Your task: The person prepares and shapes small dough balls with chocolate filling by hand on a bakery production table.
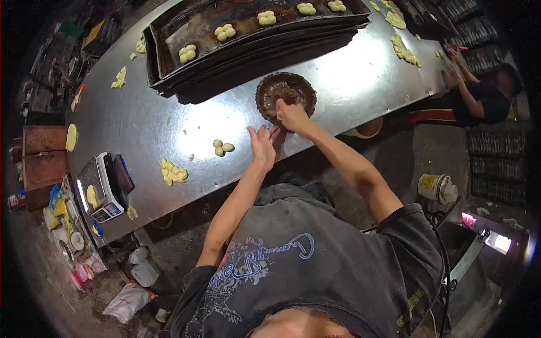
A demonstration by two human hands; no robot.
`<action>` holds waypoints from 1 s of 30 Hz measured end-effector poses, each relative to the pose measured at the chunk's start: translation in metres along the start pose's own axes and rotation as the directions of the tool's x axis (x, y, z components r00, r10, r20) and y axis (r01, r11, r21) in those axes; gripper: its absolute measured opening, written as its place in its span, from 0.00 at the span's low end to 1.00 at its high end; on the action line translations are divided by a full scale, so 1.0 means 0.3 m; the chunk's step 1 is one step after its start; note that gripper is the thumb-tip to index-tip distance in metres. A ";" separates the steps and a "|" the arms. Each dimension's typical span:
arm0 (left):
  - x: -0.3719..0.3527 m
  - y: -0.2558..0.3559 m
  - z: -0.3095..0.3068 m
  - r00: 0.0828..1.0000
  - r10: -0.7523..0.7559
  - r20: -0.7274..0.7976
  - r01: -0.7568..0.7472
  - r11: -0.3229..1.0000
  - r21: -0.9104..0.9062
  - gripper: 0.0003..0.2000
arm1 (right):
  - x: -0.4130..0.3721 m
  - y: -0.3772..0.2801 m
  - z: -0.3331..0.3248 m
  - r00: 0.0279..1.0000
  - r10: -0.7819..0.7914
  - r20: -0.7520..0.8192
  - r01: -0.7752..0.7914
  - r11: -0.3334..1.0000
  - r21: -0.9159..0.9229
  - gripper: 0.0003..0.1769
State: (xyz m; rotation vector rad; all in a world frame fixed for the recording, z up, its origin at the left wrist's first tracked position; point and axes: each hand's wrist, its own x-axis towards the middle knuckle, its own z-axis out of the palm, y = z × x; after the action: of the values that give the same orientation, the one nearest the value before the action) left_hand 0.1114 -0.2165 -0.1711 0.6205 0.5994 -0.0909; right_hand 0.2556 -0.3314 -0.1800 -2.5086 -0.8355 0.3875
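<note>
A round bowl (262,100) coated with dark brown paste stands on the metal table (152,129). My right hand (292,115) reaches over its near rim with the fingers closed; what they hold, if anything, is too small to name. My left hand (263,147) is at the table just below and left of the bowl, its fingers apart and nothing in it. To the left of that hand lie a few small round dough balls (218,147). A heap of yellow dough pieces (173,172) sits farther left.
Stacked dark trays (203,70) bearing dough clusters (225,32) stand behind the bowl. A digital scale (107,211) is at the left end. More dough (404,50) lies at the right, near another person (486,101). A white bucket (434,187) is below right.
</note>
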 end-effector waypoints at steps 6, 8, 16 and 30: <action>0.042 -0.010 -0.004 0.996 -0.016 -0.089 0.008 0.996 -0.094 0.49 | 0.043 -0.033 -0.100 0.948 0.233 0.215 -0.317 0.681 0.660 0.08; 0.032 0.005 0.009 0.989 0.017 -0.147 -0.016 1.000 0.007 0.44 | 0.031 -0.074 -0.177 0.916 0.147 0.372 -0.400 0.378 0.835 0.07; -0.271 0.302 0.094 0.814 0.563 0.142 -0.484 0.523 0.701 0.17 | -0.109 -0.426 -0.247 0.935 -0.221 0.277 -0.346 -0.402 0.848 0.17; -0.672 0.695 -0.191 0.642 0.766 -0.015 -0.664 0.566 0.489 0.18 | -0.103 -1.025 -0.101 0.899 -0.340 0.276 -0.214 0.209 0.954 0.13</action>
State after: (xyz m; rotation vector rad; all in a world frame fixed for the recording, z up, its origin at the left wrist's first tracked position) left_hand -0.0311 -0.0327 0.0116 1.3116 0.4995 0.6638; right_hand 0.0933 -0.1435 0.0063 -1.0994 -0.5112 1.0926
